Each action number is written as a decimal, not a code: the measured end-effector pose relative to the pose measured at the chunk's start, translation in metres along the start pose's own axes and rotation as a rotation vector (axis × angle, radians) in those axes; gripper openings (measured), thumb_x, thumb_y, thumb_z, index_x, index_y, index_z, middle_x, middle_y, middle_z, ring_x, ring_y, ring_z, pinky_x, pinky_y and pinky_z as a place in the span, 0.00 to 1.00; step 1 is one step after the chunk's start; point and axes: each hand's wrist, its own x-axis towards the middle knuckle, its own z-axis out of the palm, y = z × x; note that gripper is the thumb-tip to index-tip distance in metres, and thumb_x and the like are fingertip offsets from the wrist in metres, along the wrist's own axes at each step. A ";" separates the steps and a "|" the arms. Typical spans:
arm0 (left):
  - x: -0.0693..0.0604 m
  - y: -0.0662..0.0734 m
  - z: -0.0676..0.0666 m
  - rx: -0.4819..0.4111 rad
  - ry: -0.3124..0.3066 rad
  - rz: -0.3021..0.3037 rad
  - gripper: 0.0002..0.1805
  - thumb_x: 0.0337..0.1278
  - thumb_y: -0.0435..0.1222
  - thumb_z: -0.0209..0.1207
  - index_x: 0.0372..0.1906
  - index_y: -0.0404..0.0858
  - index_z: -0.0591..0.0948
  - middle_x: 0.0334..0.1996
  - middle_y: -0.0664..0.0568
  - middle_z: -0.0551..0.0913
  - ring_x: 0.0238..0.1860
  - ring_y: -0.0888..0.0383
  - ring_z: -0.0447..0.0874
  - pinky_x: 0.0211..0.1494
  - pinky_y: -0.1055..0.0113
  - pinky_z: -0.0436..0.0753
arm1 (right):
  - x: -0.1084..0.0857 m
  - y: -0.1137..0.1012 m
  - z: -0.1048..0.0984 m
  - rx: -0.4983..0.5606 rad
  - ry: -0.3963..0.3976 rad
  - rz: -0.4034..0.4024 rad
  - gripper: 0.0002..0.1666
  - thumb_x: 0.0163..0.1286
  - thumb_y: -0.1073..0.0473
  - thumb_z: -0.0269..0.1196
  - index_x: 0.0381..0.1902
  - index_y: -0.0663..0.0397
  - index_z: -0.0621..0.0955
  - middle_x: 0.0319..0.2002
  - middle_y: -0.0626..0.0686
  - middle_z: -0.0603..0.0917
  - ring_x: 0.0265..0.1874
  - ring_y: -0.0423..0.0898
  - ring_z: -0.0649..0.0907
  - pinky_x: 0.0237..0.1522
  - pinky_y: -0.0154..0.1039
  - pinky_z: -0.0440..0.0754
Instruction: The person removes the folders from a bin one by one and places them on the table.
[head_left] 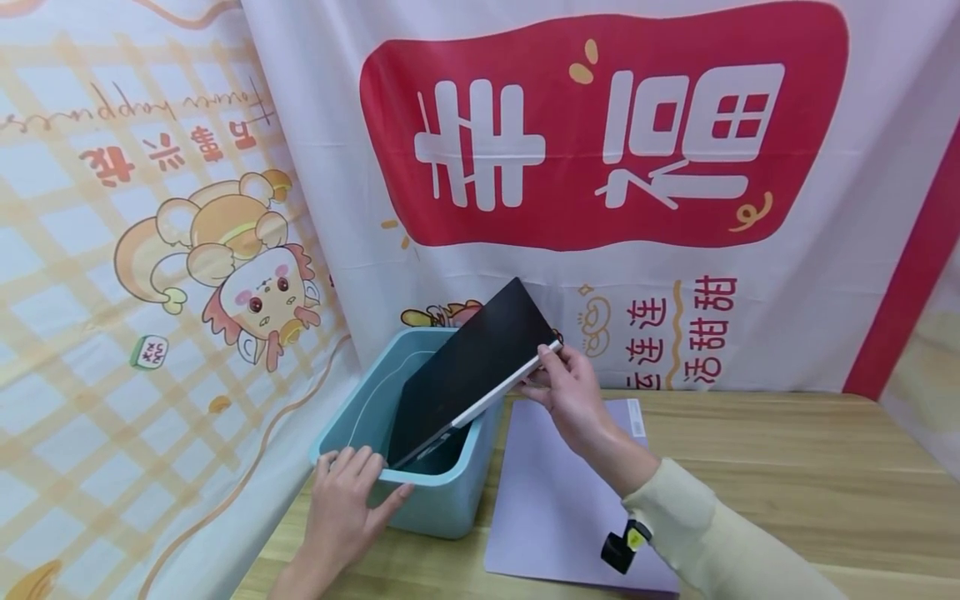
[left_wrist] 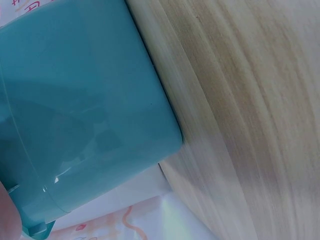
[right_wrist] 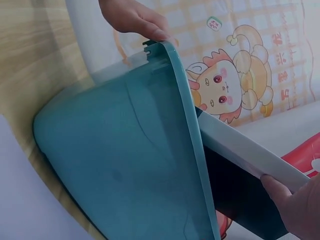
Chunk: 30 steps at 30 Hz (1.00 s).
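Note:
A light-blue plastic bin (head_left: 442, 504) stands on the table, its opening facing up. My left hand (head_left: 347, 504) grips the near rim at the left corner, fingers over the edge and thumb along the outside. Tilted in the bin's opening is a flat black rectangular thing (head_left: 476, 362) with a white edge strip; its exact kind cannot be told. Its lower end is inside the bin, while the upper end sticks out above the right rim. My right hand (head_left: 566, 392) pinches that raised end at the white edge, thumb on the strip in the right wrist view.
A pale purple folder-like sheet (head_left: 555, 492) lies on the wooden table (head_left: 787, 467), right of the bin. Printed cloth (head_left: 322, 150) hangs behind and to the left, close to the bin. A small black device (head_left: 618, 550) hangs at my right cuff.

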 end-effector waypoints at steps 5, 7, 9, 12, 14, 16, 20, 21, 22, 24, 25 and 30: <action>0.001 0.000 0.000 0.005 0.002 -0.003 0.23 0.56 0.61 0.66 0.31 0.48 0.75 0.27 0.60 0.70 0.33 0.58 0.67 0.50 0.47 0.69 | 0.000 -0.005 -0.001 0.017 -0.011 -0.010 0.17 0.85 0.56 0.48 0.59 0.65 0.67 0.61 0.67 0.74 0.59 0.59 0.82 0.57 0.54 0.80; 0.001 0.000 0.001 0.005 0.005 -0.002 0.23 0.57 0.61 0.66 0.31 0.47 0.75 0.27 0.60 0.70 0.33 0.58 0.67 0.50 0.47 0.69 | 0.000 -0.007 -0.002 0.025 -0.015 -0.007 0.17 0.85 0.55 0.48 0.58 0.64 0.67 0.61 0.67 0.74 0.58 0.58 0.82 0.57 0.53 0.81; 0.000 -0.001 0.002 0.003 0.010 0.000 0.23 0.58 0.62 0.65 0.31 0.47 0.75 0.27 0.60 0.70 0.33 0.58 0.67 0.49 0.47 0.69 | 0.000 -0.008 -0.002 0.032 -0.022 -0.005 0.17 0.84 0.55 0.48 0.60 0.63 0.67 0.62 0.66 0.74 0.58 0.58 0.82 0.57 0.53 0.81; 0.000 -0.001 0.002 -0.001 0.022 0.007 0.24 0.59 0.62 0.64 0.31 0.47 0.76 0.27 0.60 0.71 0.33 0.58 0.68 0.49 0.47 0.69 | 0.000 -0.010 -0.004 0.037 -0.031 -0.009 0.20 0.84 0.54 0.49 0.64 0.62 0.67 0.64 0.64 0.74 0.59 0.58 0.83 0.57 0.52 0.81; 0.000 -0.002 0.002 -0.004 0.028 0.012 0.24 0.60 0.62 0.63 0.31 0.46 0.76 0.27 0.60 0.71 0.33 0.58 0.68 0.48 0.47 0.69 | 0.000 -0.010 -0.005 0.036 -0.039 -0.019 0.22 0.84 0.54 0.49 0.67 0.62 0.65 0.66 0.62 0.74 0.61 0.57 0.82 0.57 0.53 0.80; 0.000 -0.002 0.002 -0.004 0.031 0.015 0.24 0.60 0.62 0.63 0.31 0.46 0.76 0.27 0.60 0.71 0.33 0.58 0.68 0.48 0.47 0.69 | 0.000 -0.011 -0.006 0.040 -0.047 -0.029 0.24 0.84 0.54 0.49 0.69 0.62 0.65 0.67 0.61 0.74 0.61 0.58 0.82 0.58 0.56 0.79; -0.001 -0.003 0.002 -0.007 0.024 0.014 0.23 0.59 0.62 0.64 0.31 0.47 0.75 0.27 0.60 0.70 0.33 0.58 0.68 0.49 0.47 0.69 | 0.002 -0.011 -0.007 0.047 -0.057 -0.044 0.24 0.84 0.55 0.49 0.70 0.61 0.64 0.68 0.61 0.74 0.62 0.59 0.81 0.60 0.59 0.76; -0.001 -0.003 0.002 -0.007 0.020 0.012 0.23 0.58 0.62 0.64 0.31 0.47 0.75 0.27 0.60 0.70 0.33 0.58 0.68 0.49 0.47 0.69 | 0.002 -0.011 -0.007 0.048 -0.058 -0.047 0.24 0.84 0.55 0.49 0.70 0.61 0.64 0.68 0.61 0.74 0.63 0.60 0.81 0.60 0.59 0.76; -0.001 -0.003 0.002 -0.007 0.016 0.010 0.23 0.58 0.61 0.65 0.31 0.47 0.75 0.27 0.60 0.70 0.33 0.58 0.67 0.50 0.48 0.68 | 0.002 -0.011 -0.007 0.049 -0.054 -0.047 0.24 0.84 0.55 0.49 0.69 0.61 0.65 0.68 0.61 0.73 0.63 0.59 0.80 0.59 0.58 0.77; -0.001 -0.003 0.002 -0.007 0.010 0.007 0.23 0.57 0.61 0.65 0.31 0.48 0.75 0.27 0.61 0.70 0.33 0.58 0.67 0.50 0.48 0.68 | 0.003 -0.012 -0.007 0.048 -0.044 -0.045 0.22 0.84 0.55 0.50 0.67 0.62 0.66 0.68 0.60 0.73 0.63 0.59 0.80 0.58 0.56 0.79; -0.001 -0.003 0.002 -0.006 0.008 0.005 0.22 0.57 0.61 0.66 0.31 0.48 0.75 0.27 0.61 0.69 0.33 0.59 0.67 0.50 0.48 0.68 | 0.003 -0.012 -0.007 0.046 -0.039 -0.044 0.21 0.84 0.55 0.50 0.65 0.62 0.67 0.68 0.60 0.72 0.63 0.58 0.80 0.57 0.54 0.80; 0.000 -0.002 0.002 -0.007 0.004 0.000 0.22 0.57 0.61 0.66 0.31 0.49 0.75 0.27 0.62 0.69 0.33 0.59 0.66 0.50 0.48 0.67 | 0.005 -0.015 -0.009 0.040 -0.035 -0.061 0.16 0.84 0.55 0.50 0.56 0.63 0.67 0.65 0.64 0.71 0.60 0.58 0.82 0.54 0.51 0.82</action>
